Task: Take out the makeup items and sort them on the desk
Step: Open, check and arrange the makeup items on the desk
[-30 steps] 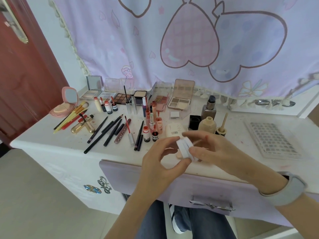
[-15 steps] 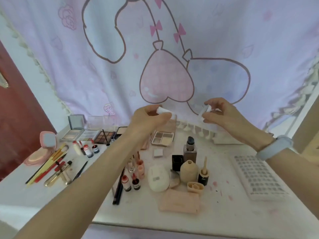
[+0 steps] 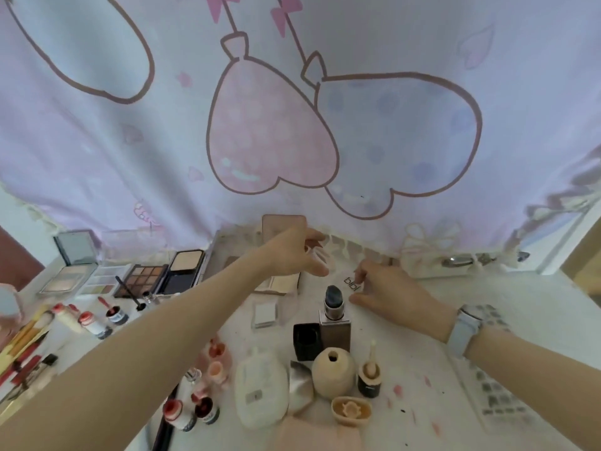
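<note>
Reaching, both arms outstretched | left hand [image 3: 294, 252] loosely curled | right hand [image 3: 387, 289] pinching white lettered piece [image 3: 352, 284]

Lilac curtain [image 3: 97, 141] showing pink and blue heart balloons up top; brown eyeshadow palette [image 3: 141, 279] sitting mid-left, pale blue watch strap [image 3: 461, 333] glinting right.

It was a bedroom at home: a white desk [image 3: 487, 320] full of makeup, and at 12 o'clock hung a pink balloon curtain [image 3: 273, 131].
</note>
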A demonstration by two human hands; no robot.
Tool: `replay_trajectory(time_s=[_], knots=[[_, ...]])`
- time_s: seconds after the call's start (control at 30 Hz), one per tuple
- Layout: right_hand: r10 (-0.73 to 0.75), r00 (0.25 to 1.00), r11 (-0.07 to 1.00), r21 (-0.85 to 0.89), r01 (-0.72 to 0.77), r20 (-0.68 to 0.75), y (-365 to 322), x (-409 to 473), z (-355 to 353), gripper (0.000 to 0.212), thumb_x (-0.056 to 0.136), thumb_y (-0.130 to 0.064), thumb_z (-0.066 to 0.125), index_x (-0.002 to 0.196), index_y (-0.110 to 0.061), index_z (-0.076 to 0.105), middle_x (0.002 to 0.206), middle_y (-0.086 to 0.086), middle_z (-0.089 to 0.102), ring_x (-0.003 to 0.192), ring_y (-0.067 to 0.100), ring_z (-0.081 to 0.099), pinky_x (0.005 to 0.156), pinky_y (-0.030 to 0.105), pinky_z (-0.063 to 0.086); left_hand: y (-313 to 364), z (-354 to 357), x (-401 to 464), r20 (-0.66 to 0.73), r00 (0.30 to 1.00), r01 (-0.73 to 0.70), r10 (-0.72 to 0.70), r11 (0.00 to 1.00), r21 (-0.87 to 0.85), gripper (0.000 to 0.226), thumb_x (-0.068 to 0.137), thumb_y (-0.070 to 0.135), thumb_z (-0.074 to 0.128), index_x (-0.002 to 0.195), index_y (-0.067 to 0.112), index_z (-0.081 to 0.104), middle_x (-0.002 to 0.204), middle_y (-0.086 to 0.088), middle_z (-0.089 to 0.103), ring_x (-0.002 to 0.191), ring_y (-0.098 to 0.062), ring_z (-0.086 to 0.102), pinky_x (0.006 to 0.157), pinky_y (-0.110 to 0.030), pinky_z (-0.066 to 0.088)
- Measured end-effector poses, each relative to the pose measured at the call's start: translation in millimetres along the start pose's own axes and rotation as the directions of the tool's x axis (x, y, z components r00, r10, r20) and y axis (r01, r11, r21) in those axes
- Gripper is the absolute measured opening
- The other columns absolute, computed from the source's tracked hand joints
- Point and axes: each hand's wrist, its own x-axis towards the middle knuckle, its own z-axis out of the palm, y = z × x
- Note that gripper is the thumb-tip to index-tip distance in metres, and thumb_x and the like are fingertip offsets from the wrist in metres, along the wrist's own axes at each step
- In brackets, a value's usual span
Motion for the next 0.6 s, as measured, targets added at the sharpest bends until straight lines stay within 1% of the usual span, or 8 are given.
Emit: replay_trajectory(time_s=[0.07,0.1,0.17,0.2,0.3,0.37,0.47,0.6], knots=[[-0.003,1.000,1.000,-0.030,0.002,-0.024,1.0,-0.8,2.5,0.038,0.080,-0.038,0.063,0.108,-0.020,0.046,0.107,0.005,0.064,0.103,0.027,0.055,0.075,0.029,0.036,-4.1,5.9,4.2,0.018,0.999,-0.028,0.026,0.995,0.092,0.075,0.071,0.017,0.077,0.137,0.009,0.041,0.130,-0.003,0.053,0.112,-0.013,0.051,0.098,-0.025,0.040],[-0.008,0.999,0.999,-0.043,0.006,-0.036,1.2,-1.1,3.5,0.041,0.080,-0.039,0.063,0.111,-0.021,0.044,0.109,0.005,0.063,0.103,0.028,0.056,0.075,0.030,0.037,-5.8,8.2,4.9,0.024,0.999,-0.033,0.030,0.992,0.125,0.075,0.071,0.017,0.076,0.137,0.010,0.041,0.131,-0.002,0.053,0.112,-0.012,0.050,0.097,-0.023,0.038],[-0.011,0.999,0.999,-0.054,0.009,-0.051,0.8,-2.0,5.5,0.047,0.081,-0.040,0.061,0.119,-0.022,0.041,0.118,0.003,0.061,0.105,0.028,0.057,0.080,0.031,0.040,-8.6,10.6,6.5,0.023,0.999,-0.037,0.033,0.984,0.176,0.075,0.072,0.016,0.076,0.138,0.010,0.040,0.132,-0.002,0.052,0.112,-0.011,0.049,0.092,-0.017,0.034],[-0.011,0.999,0.998,-0.057,0.008,-0.052,0.5,-2.5,6.7,0.049,0.082,-0.040,0.060,0.123,-0.023,0.039,0.121,0.002,0.059,0.108,0.027,0.055,0.082,0.031,0.040,-10.4,11.5,7.5,0.022,0.999,-0.038,0.034,0.980,0.195,0.075,0.073,0.017,0.076,0.138,0.011,0.039,0.132,-0.002,0.052,0.113,-0.012,0.049,0.091,-0.016,0.033],[-0.013,0.998,0.999,-0.051,0.010,-0.057,0.6,-3.4,10.3,0.054,0.084,-0.041,0.056,0.131,-0.022,0.037,0.130,0.001,0.050,0.116,0.025,0.049,0.088,0.032,0.040,-11.8,12.5,9.2,0.026,0.999,-0.031,0.025,0.968,0.249,0.078,0.074,0.020,0.075,0.140,0.014,0.035,0.135,-0.002,0.049,0.120,-0.016,0.047,0.095,-0.021,0.032],[-0.010,0.998,0.998,-0.064,0.006,-0.065,0.5,-4.6,11.5,0.055,0.085,-0.042,0.055,0.132,-0.021,0.038,0.131,0.002,0.044,0.116,0.025,0.048,0.086,0.033,0.042,-12.2,15.0,10.9,0.024,0.999,-0.034,0.028,0.946,0.323,0.078,0.075,0.023,0.074,0.141,0.017,0.032,0.136,0.000,0.049,0.121,-0.019,0.047,0.095,-0.024,0.031],[0.002,0.998,0.995,-0.098,-0.009,-0.070,-0.7,-5.9,11.9,0.054,0.085,-0.045,0.054,0.129,-0.017,0.040,0.126,0.004,0.043,0.109,0.026,0.051,0.078,0.034,0.044,-11.9,20.4,12.0,0.006,1.000,-0.024,0.025,0.890,0.456,0.073,0.077,0.032,0.070,0.139,0.022,0.033,0.132,0.004,0.053,0.121,-0.023,0.046,0.097,-0.035,0.027],[0.017,0.998,0.992,-0.121,-0.023,-0.053,-3.0,-3.0,11.4,0.052,0.085,-0.048,0.053,0.124,-0.015,0.043,0.122,0.004,0.044,0.106,0.027,0.051,0.071,0.032,0.039,-13.1,22.7,12.6,-0.034,0.999,-0.019,0.043,0.856,0.516,0.069,0.079,0.036,0.067,0.138,0.023,0.034,0.130,0.005,0.055,0.121,-0.023,0.045,0.099,-0.039,0.023]])
